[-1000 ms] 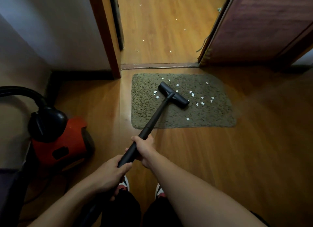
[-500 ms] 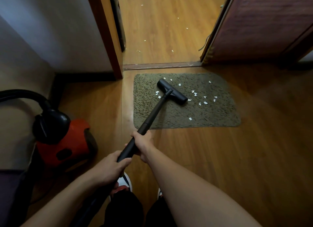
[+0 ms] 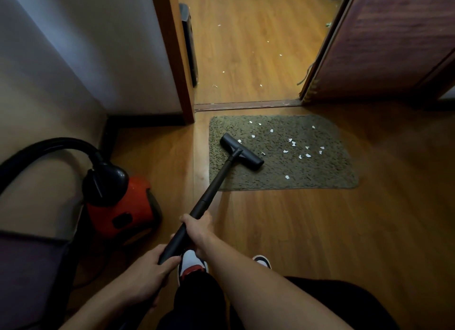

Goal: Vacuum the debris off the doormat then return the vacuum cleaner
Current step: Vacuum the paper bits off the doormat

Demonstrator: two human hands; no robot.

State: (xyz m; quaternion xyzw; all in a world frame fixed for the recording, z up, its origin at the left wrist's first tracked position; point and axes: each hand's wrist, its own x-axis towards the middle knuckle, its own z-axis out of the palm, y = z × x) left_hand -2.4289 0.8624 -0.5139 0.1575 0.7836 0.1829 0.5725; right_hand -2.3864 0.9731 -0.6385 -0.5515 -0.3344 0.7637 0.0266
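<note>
A grey-green doormat lies on the wooden floor before an open doorway. Several white paper scraps are scattered over its middle and right part. The black floor nozzle rests on the mat's left half, slanted. Its black wand runs back toward me. My right hand grips the wand higher up, and my left hand grips it lower, nearer my body. The red and black vacuum cleaner sits on the floor to my left, its black hose arching leftward.
A wooden door frame and white wall stand at the left of the doorway. An open dark door is at the right. More scraps lie on the floor beyond the threshold. My shoes are below the hands.
The nozzle has been pulled back toward me and to the mat's left side. The scraps that lay beside its left end are gone.
</note>
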